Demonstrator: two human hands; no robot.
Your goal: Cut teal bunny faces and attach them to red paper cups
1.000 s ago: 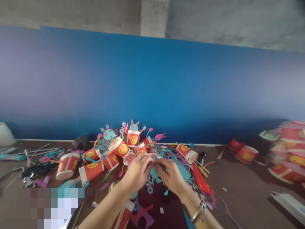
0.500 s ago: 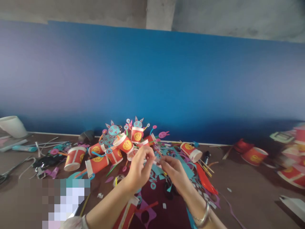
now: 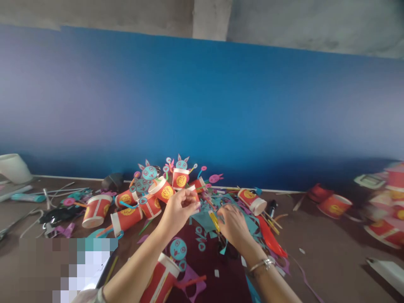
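The left hand (image 3: 180,207) is raised over the near side of the heap, its thumb and forefinger brought close together in a narrow pinch; whether something small sits between the tips cannot be told. The right hand (image 3: 234,222) reaches down over the paper scraps, palm down and fingers bent, and the yellow tool (image 3: 214,220) lies right at its fingertips, on the side toward the left hand; whether the fingers grip it or only touch it is unclear. That tool therefore sits between the two hands, nearer to the right one, slanting over the teal paper (image 3: 198,219). Just below, small teal cut-outs (image 3: 201,240) lie on a dark red surface. Nearer the body, beside the left forearm, a tilted red cup (image 3: 160,278) has a teal face disc (image 3: 178,249) at its rim, with a purple cut sheet (image 3: 197,290) next to it. Beyond the left hand, red cups are jumbled together, one of them topped by a teal rabbit face (image 3: 181,164). Past the right hand are a glossy red strip (image 3: 269,237), a tipped cup (image 3: 251,201) and a black marker (image 3: 271,208). Farther out, a white cup (image 3: 14,168) leans at far left, a blurred stack of cups (image 3: 386,210) stands at far right, and a blue panel (image 3: 202,105) rises behind everything.
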